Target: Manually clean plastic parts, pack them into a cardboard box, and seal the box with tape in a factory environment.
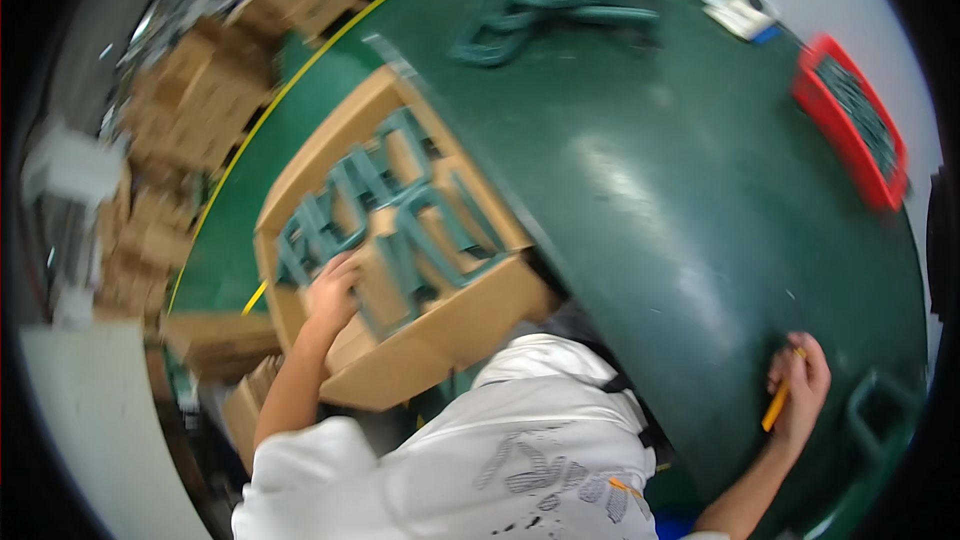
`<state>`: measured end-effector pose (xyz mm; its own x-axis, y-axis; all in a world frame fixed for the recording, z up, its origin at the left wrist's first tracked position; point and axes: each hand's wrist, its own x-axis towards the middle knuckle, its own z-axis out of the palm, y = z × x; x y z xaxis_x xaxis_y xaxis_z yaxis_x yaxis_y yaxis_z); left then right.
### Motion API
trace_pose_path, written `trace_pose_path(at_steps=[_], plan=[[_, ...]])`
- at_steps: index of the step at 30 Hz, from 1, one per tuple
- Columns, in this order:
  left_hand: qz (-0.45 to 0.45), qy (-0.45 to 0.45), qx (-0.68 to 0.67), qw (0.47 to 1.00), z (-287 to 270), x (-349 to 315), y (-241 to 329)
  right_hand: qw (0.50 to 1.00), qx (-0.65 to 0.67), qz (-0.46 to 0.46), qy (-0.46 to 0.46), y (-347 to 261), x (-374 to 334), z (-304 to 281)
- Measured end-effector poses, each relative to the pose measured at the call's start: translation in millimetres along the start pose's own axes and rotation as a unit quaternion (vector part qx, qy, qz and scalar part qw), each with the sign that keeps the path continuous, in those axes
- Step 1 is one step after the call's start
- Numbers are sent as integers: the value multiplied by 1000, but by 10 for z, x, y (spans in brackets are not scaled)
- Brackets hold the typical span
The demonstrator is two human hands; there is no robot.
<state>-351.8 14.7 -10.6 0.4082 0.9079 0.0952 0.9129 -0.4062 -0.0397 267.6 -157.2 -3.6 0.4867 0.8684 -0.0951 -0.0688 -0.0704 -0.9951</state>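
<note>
My left hand [333,292] is over the near left part of an open cardboard box [450,325], its fingers loosely bent and slightly apart, with nothing visible in them. Right beside it, several green U-shaped frames [430,240] lie in the box, blurred by motion; whether the fingertips touch one is hard to see. Over the green tabletop [640,240] at the right, my right hand [803,380] is closed around a slim orange stick-like tool [776,406], whose end points down and toward me.
More green frames [540,10] are piled at the table's far end, and another [880,415] lies at the near right. A red bin [808,85] of small green parts stands along the right side. Stacked cartons [200,90] fill the floor at left, beyond a yellow line [225,170].
</note>
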Motion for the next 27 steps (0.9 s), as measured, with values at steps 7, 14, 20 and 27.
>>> trace_pose_path(at_steps=[7,14,20,27], plan=[[-58,235,17,970,-9,376,231,939,-317,-131,30,-273,158,30],[164,287,-287,899,-401,1510,1923,640,-693,20,331,-545,100,-597],[243,150,-527,800,-413,1677,3224,629,-710,109,295,-325,-89,-754],[93,-281,-692,658,-207,1481,3739,858,-456,-14,238,-539,-311,38]])
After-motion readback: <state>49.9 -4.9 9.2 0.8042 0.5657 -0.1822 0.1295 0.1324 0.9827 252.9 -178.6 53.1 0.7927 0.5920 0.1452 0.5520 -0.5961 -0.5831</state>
